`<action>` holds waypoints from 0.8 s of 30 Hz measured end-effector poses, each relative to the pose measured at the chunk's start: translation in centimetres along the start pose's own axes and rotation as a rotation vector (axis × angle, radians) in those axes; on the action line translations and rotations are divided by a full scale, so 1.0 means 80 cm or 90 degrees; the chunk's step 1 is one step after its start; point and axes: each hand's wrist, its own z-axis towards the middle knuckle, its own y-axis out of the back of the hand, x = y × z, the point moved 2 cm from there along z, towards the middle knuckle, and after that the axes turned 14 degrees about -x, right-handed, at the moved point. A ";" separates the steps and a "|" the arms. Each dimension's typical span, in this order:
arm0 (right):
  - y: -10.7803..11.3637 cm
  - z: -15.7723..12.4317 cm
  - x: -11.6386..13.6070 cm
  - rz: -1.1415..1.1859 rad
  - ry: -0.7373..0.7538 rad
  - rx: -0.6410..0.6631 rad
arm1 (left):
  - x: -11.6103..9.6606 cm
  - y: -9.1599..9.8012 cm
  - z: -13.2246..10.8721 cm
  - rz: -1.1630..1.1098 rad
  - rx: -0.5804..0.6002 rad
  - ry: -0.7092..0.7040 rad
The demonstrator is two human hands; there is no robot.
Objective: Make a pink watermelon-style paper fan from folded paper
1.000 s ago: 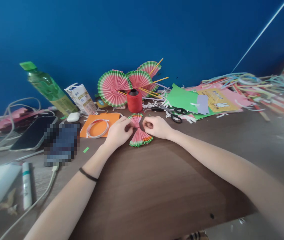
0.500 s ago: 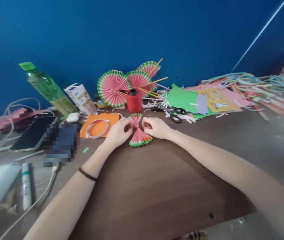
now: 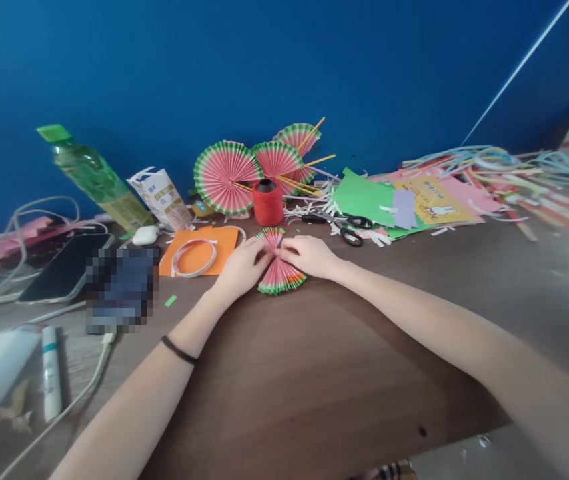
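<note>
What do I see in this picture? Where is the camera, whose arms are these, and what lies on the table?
There is no machine here: a person works with two bare hands. The camera sits on that person's head and looks forward and down, so both arms enter from below. The left hand and the right hand pinch the waist of a folded fan, pink with green edges, which rests on the brown table. Behind it stand a red spool and round fans. Scissors lie to the right, near green paper. To the left are a phone and a green bottle.
</note>
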 end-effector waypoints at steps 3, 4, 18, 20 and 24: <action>-0.001 0.000 0.000 0.001 0.021 0.007 | -0.003 0.001 -0.001 0.009 -0.005 -0.006; -0.001 0.000 0.000 0.006 0.020 0.008 | -0.004 0.001 -0.001 0.014 -0.004 -0.009; 0.001 0.000 0.003 0.094 -0.001 0.004 | -0.003 0.004 0.003 0.044 0.019 -0.060; 0.002 -0.001 0.001 0.129 -0.012 0.000 | 0.001 0.006 0.004 0.016 0.025 -0.025; 0.001 -0.002 -0.005 0.262 -0.036 0.037 | 0.008 0.011 0.005 -0.062 0.057 0.088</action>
